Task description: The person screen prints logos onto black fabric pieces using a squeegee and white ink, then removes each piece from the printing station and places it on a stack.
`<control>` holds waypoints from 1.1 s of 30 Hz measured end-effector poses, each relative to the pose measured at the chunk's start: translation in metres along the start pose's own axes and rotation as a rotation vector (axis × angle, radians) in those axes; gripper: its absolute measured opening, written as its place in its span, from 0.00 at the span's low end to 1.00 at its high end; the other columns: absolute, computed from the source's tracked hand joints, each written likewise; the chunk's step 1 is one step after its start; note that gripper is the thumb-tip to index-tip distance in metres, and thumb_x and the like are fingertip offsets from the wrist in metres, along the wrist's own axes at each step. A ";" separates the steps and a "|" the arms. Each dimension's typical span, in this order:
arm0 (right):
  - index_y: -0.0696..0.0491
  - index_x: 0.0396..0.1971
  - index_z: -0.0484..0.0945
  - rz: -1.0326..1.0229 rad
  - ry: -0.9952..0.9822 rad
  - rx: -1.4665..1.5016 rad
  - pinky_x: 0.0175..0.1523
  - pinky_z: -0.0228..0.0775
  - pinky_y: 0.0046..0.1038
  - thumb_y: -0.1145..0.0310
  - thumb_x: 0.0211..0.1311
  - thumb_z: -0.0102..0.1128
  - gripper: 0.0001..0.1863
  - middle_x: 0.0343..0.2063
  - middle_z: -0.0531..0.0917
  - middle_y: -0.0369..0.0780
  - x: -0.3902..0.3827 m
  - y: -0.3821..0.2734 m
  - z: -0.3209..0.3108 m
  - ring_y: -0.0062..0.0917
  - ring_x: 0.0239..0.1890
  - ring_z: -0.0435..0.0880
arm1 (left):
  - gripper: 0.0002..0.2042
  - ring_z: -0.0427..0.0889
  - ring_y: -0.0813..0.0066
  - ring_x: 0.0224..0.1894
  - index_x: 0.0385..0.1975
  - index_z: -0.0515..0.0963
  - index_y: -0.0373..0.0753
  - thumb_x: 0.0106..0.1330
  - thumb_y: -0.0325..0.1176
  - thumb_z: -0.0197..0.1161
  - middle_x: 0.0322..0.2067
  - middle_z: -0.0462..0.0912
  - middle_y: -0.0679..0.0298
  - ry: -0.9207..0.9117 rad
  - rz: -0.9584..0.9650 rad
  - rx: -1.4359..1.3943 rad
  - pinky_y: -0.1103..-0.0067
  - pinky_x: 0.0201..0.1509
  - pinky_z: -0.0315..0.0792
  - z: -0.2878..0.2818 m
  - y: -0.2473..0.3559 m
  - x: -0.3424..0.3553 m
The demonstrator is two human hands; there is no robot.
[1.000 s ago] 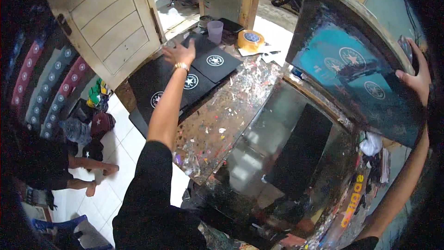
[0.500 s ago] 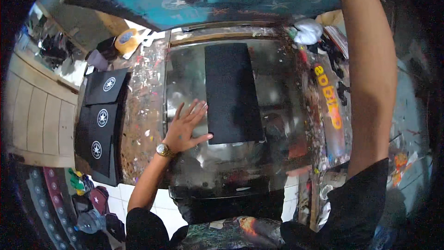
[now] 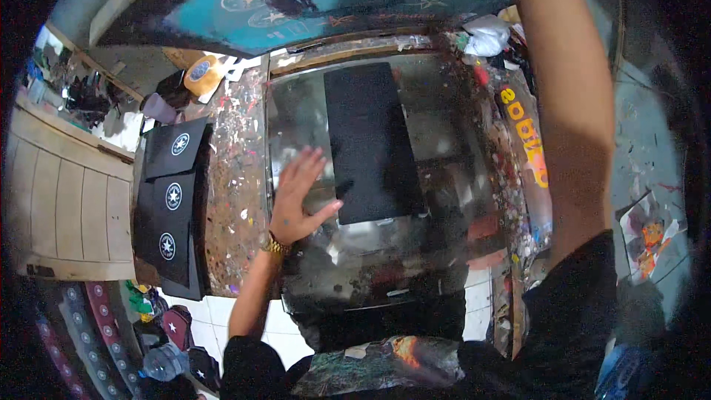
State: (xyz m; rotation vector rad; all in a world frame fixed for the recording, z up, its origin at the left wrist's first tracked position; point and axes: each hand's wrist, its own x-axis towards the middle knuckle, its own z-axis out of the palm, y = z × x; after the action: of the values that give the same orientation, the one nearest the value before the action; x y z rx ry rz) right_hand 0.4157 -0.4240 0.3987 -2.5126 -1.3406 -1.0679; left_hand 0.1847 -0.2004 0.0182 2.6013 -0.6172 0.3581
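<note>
A black rectangular fabric panel (image 3: pixel 374 141) lies lengthwise on the glossy dark board in the middle of the table (image 3: pixel 444 115). My left hand (image 3: pixel 298 196) is at its left edge, fingers stretched out and thumb by the lower left part of the panel; whether it touches is unclear. It holds nothing. My right arm (image 3: pixel 570 96) reaches up past the far edge of the picture, so the right hand is out of sight. Across the top hangs a raised printing screen (image 3: pixel 296 7) with teal mesh and pale round star emblems.
Black panels with white round star prints (image 3: pixel 172 196) overlap at the table's left. Behind them are a roll of tape (image 3: pixel 201 74) and a purple cup (image 3: pixel 158 108). A crumpled white plastic bag (image 3: pixel 486 35) sits at the far right. A water bottle (image 3: pixel 164 362) is below at left.
The view has turned slightly. My left hand's fingers have drawn a little closer together and moved slightly off the panel's edge. The screen has shifted left in the picture; the panel stays on the board.
</note>
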 end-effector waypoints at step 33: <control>0.51 0.38 0.79 0.092 -0.372 0.441 0.41 0.76 0.45 0.50 0.59 0.72 0.21 0.35 0.83 0.44 -0.222 -0.093 0.231 0.45 0.40 0.85 | 0.45 0.81 0.61 0.37 0.62 0.74 0.30 0.44 0.47 0.87 0.35 0.85 0.59 0.411 -0.332 0.002 0.67 0.46 0.73 0.029 0.084 -0.100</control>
State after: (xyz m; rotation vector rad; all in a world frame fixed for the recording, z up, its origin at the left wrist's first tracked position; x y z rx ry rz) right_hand 0.3872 -0.4309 0.0663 -2.4638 -1.3393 -0.2464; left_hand 0.0618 -0.2449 -0.0110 2.4653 -0.0440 0.7514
